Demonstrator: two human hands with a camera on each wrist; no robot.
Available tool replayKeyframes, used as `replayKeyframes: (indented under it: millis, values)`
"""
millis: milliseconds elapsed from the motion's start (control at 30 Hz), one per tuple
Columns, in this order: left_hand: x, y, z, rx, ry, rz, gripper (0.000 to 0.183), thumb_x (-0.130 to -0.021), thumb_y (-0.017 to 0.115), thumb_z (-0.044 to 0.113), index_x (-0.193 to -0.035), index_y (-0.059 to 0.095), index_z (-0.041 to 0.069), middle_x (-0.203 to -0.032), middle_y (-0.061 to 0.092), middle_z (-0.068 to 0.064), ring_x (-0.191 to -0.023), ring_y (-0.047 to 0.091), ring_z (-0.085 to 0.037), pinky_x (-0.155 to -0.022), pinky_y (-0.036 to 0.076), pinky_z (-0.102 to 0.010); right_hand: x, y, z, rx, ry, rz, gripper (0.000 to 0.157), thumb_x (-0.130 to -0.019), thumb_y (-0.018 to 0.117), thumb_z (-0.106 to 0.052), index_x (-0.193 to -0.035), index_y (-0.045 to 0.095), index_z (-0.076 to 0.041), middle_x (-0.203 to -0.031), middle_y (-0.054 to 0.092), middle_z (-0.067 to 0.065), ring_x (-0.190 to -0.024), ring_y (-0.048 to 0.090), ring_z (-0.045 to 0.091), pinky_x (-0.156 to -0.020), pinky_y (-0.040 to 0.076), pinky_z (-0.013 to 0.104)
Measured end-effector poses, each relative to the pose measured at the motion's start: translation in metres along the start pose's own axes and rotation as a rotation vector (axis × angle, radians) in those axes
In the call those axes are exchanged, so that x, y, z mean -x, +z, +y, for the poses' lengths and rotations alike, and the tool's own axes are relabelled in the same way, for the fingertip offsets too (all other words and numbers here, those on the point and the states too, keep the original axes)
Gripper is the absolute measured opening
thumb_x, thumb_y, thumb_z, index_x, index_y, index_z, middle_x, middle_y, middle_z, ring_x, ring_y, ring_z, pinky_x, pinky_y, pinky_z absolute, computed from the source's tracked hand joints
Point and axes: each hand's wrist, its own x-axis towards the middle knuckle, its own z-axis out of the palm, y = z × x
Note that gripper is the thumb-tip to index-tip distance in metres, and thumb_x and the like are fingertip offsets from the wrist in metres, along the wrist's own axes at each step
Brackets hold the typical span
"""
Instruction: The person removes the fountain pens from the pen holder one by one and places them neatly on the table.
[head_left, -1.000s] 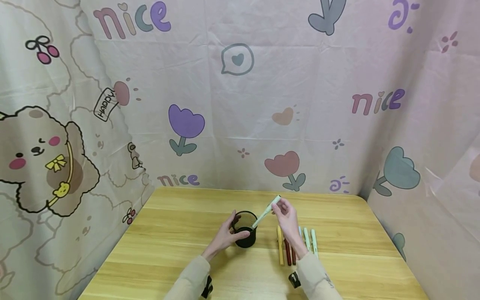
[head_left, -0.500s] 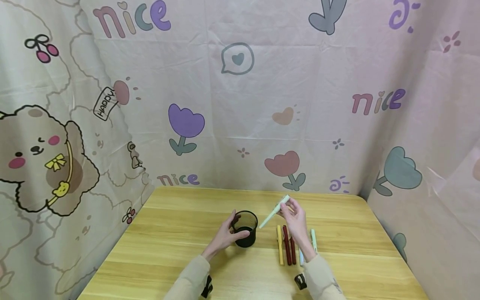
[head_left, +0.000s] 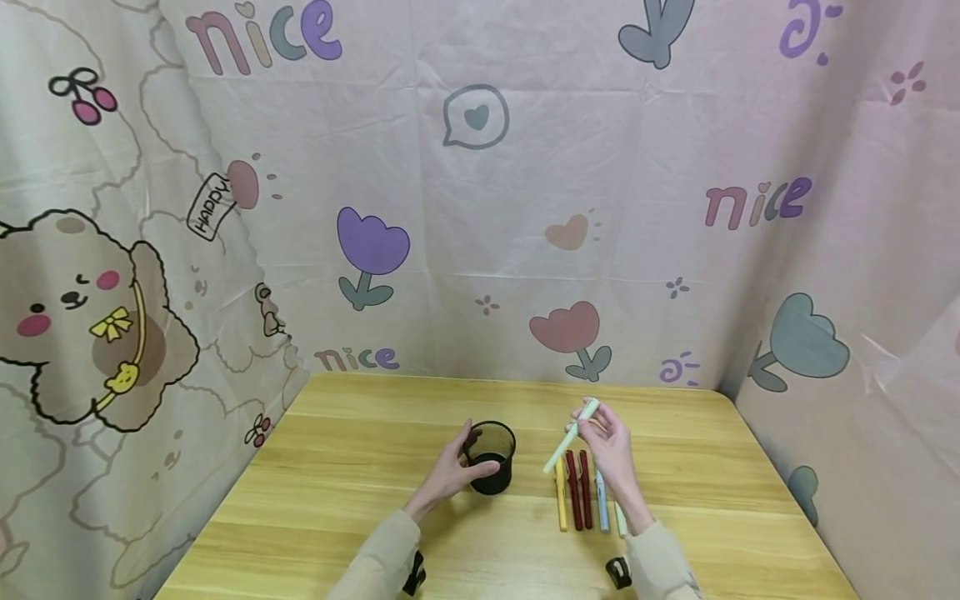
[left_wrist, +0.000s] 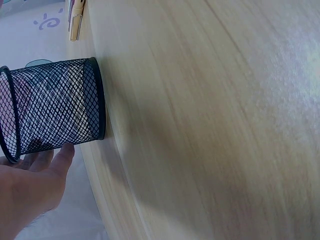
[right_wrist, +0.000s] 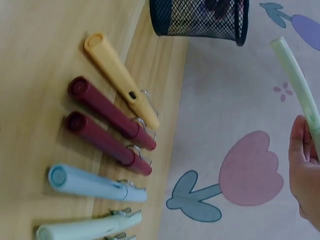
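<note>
My left hand (head_left: 448,471) holds a black mesh pen holder (head_left: 497,482) from its left side, thumb across the front and fingers behind. Upright on the table, the holder (left_wrist: 55,107) has no pen sticking out of its rim. In my right hand (head_left: 613,450) is a pale green pen (head_left: 562,450), pinched near its upper end and slanting down to the left. Below it lies a row of capped pens with clips: a yellow one (right_wrist: 117,75), two dark red pens (right_wrist: 107,107), a light blue pen (right_wrist: 90,182) and pale green (right_wrist: 90,227) at the right end.
The wooden table (head_left: 337,467) ends at a patterned cloth backdrop (head_left: 465,208) behind and on both sides. Each wrist wears a small black device (head_left: 618,572) near the cuff.
My right hand has drawn the pale green pen away from the holder's rim, rightward over the row of pens. The left hand and the holder have stayed put.
</note>
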Motion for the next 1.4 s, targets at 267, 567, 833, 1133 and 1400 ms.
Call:
replayKeyframes:
  millis: [267, 567, 833, 1133, 1400]
  values:
    - [0.0, 0.0, 0.001, 0.0, -0.003, -0.001, 0.104, -0.091, 0.076, 0.031, -0.162, 0.006, 0.002, -0.162, 0.029, -0.026, -0.153, 0.015, -0.05, -0.119, 0.026, -0.068, 0.004, -0.022, 0.004, -0.001, -0.014, -0.042, 0.044, -0.094, 0.061, 0.006, -0.136, 0.047, 0.006, -0.108, 0.058, 0.0, -0.09, 0.069, 0.006, -0.088, 0.059, 0.021]
    - [0.0, 0.0, 0.001, -0.013, -0.011, 0.007, 0.104, -0.091, 0.076, 0.032, -0.162, 0.006, 0.002, -0.163, 0.029, -0.025, -0.153, 0.014, -0.049, -0.12, 0.026, -0.066, 0.012, -0.05, 0.01, 0.03, 0.006, -0.09, 0.051, -0.096, 0.06, 0.002, -0.141, 0.04, 0.015, -0.102, 0.062, -0.005, -0.083, 0.071, 0.01, -0.087, 0.06, 0.023]
    - [0.001, 0.0, 0.002, -0.016, -0.007, 0.003, 0.104, -0.091, 0.076, 0.033, -0.162, 0.006, 0.002, -0.163, 0.03, -0.024, -0.153, 0.016, -0.049, -0.119, 0.027, -0.067, 0.019, -0.067, 0.014, 0.129, 0.093, -0.034, 0.05, -0.096, 0.061, 0.0, -0.14, 0.041, 0.015, -0.095, 0.065, -0.004, -0.084, 0.073, 0.012, -0.086, 0.06, 0.024]
    - [0.001, 0.001, 0.001, 0.004, -0.012, -0.002, 0.104, -0.091, 0.075, 0.033, -0.161, 0.005, 0.001, -0.163, 0.029, -0.024, -0.153, 0.017, -0.047, -0.12, 0.027, -0.066, 0.028, -0.085, 0.023, 0.151, 0.149, 0.029, 0.029, -0.094, 0.065, 0.0, -0.121, 0.059, -0.008, -0.094, 0.068, -0.007, -0.083, 0.07, 0.009, -0.084, 0.06, 0.024]
    - [0.001, 0.0, 0.002, -0.012, -0.014, 0.006, 0.104, -0.091, 0.076, 0.033, -0.162, 0.006, 0.002, -0.163, 0.03, -0.024, -0.153, 0.017, -0.047, -0.12, 0.027, -0.066, 0.033, -0.1, 0.029, 0.142, 0.151, 0.036, 0.023, -0.095, 0.065, -0.002, -0.117, 0.061, -0.007, -0.092, 0.069, -0.006, -0.081, 0.07, 0.01, -0.077, 0.058, 0.02]
